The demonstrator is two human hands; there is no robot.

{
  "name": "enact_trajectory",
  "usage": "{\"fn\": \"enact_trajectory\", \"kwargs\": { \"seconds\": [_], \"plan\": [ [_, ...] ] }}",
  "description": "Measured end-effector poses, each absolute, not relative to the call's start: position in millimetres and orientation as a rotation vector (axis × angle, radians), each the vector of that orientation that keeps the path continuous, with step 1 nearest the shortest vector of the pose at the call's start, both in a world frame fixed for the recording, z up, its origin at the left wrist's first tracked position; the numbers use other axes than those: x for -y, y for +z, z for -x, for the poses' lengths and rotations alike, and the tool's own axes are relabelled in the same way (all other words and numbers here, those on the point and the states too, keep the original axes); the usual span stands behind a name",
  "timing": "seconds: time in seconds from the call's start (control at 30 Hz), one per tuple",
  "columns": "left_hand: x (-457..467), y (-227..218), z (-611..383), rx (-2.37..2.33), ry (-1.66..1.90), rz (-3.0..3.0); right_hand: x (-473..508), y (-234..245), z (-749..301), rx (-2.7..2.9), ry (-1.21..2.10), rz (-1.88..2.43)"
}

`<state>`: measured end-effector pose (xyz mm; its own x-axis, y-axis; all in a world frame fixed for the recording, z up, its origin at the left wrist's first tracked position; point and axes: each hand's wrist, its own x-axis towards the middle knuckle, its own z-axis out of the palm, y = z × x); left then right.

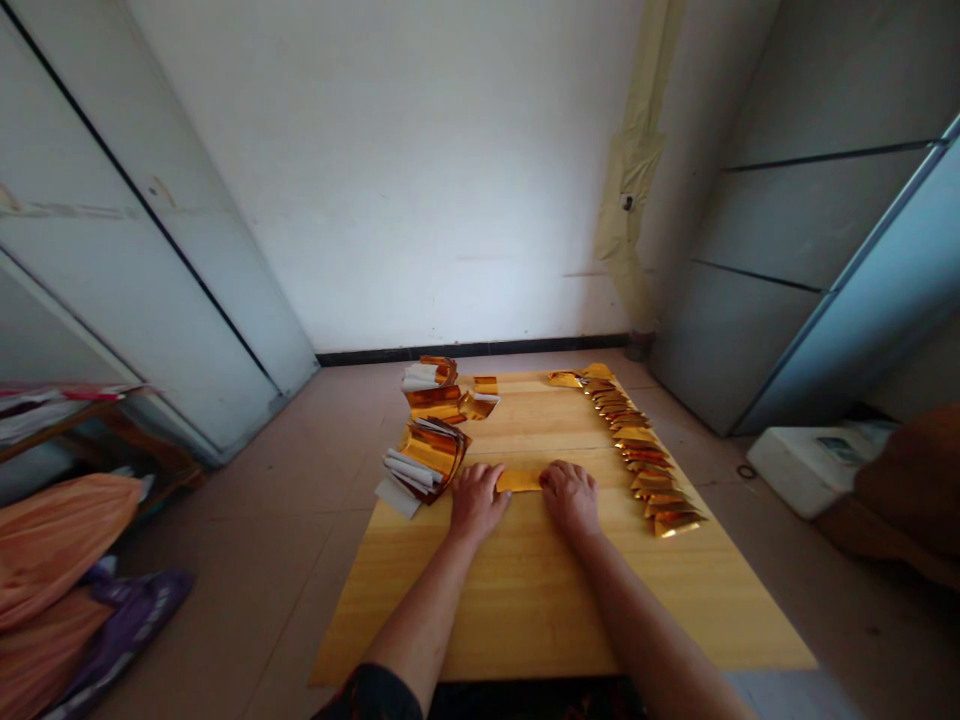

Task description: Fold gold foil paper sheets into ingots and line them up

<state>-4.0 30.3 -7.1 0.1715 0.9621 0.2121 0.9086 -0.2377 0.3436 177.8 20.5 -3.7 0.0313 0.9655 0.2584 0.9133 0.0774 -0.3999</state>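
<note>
The gold foil strip lies flat on the pale wooden table, between your hands and close to the table's middle. Your left hand and right hand sit close together, knuckles up, at either end of the strip, and you can't tell from this view whether they pinch it or only press it. Uneven pressure could crease the foil, and a slight slide could skew it. Just beside your left hand, the fanned stack of gold and white paper overhangs the table edge, so a wide elbow or wrist movement could knock it off. Farther right, the closely overlapped row of folded gold pieces could topple if bumped.
</note>
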Motion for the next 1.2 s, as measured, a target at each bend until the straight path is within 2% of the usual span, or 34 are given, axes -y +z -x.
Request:
{"fn": "enact_trajectory", "kwargs": {
  "seconds": [0.27,0.73,1.0,1.2],
  "plan": [
    [-31,-9,3,-1.848,0.59,-2.308,-20,-6,-178,1.889,0.193,1.816],
    [-21,-1,5,-1.706,0.853,-2.345,-21,-15,-180,1.934,0.092,1.592],
    [-22,-6,6,-1.698,0.83,-2.384,-14,-9,-177,2.05,-0.016,1.47],
    [-21,-6,6,-1.711,0.812,-2.391,-10,-2,-175,2.178,0.068,1.422]
  ]
}}
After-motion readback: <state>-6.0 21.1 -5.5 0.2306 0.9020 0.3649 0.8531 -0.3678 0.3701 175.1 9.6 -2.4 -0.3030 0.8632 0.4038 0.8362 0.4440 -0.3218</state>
